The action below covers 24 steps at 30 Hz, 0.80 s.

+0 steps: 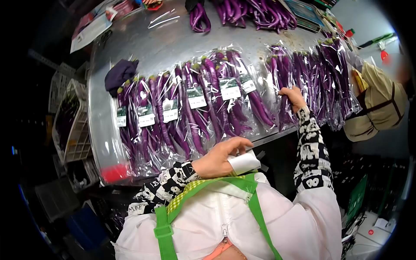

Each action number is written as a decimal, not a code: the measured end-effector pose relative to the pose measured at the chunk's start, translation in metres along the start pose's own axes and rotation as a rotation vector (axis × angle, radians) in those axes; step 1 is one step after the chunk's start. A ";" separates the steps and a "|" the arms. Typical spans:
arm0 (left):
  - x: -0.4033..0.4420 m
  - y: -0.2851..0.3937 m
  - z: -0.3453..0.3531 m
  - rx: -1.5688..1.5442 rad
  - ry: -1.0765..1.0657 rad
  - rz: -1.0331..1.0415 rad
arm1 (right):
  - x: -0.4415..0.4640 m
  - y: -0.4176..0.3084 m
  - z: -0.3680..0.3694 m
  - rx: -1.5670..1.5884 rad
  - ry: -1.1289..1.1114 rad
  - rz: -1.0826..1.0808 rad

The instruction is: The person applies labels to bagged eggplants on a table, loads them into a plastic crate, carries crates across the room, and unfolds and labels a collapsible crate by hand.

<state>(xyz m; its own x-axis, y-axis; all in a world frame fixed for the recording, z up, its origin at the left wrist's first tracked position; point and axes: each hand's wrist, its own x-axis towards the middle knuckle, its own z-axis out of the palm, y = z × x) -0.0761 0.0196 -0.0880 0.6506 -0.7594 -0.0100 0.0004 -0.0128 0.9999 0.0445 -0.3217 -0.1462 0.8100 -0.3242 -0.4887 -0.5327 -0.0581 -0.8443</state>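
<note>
My left hand (219, 159) is at the table's near edge, fingers curled round a white roll of labels (245, 163). My right hand (294, 99) reaches farther right and is closed on a clear bag of long purple eggplants (284, 112). To its left lies a row of bagged eggplants (197, 121) with green-and-white labels (196, 97) on them. Right of my right hand, several more bags of eggplants (323, 82) lie close together, and I see no labels on them.
The metal table (160, 43) carries loose eggplants (255, 13) at its far side. A dark cloth bundle (121, 76) sits at the left, a red patch (116, 172) at the near left corner. A crate of eggplants (71, 121) stands left; a person in a tan garment (375, 104) is at the right.
</note>
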 end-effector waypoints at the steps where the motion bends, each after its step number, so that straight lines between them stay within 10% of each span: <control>1: -0.007 0.001 0.000 -0.032 -0.034 -0.015 | -0.026 -0.022 0.010 -0.079 -0.017 -0.095; 5: -0.020 -0.011 -0.003 -0.108 -0.199 0.169 | -0.057 -0.063 0.029 -0.818 0.334 -0.744; 7: -0.025 -0.013 -0.006 -0.033 -0.172 0.248 | -0.084 -0.094 0.046 -0.711 0.221 -0.826; 12: -0.034 -0.006 -0.005 0.182 0.055 0.524 | -0.119 -0.091 0.135 -0.018 -0.441 -0.399; 17: -0.064 0.016 -0.017 0.029 0.114 0.348 | -0.120 -0.024 0.240 0.170 -0.397 -0.377; 18: -0.066 0.016 -0.021 0.042 0.126 0.443 | -0.121 -0.015 0.254 -0.051 -0.360 -0.198; 21: -0.075 0.007 -0.037 0.096 0.177 0.508 | -0.100 0.043 0.274 -0.751 -0.136 -0.602; 24: -0.078 -0.021 -0.049 0.184 0.431 0.459 | -0.094 0.046 0.276 -0.708 -0.175 -0.545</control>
<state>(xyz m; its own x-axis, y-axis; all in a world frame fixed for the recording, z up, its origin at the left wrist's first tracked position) -0.0895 0.1107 -0.1080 0.7998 -0.3862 0.4596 -0.4547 0.1101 0.8838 0.0116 -0.0329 -0.1997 0.9886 0.0630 -0.1368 -0.0444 -0.7462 -0.6642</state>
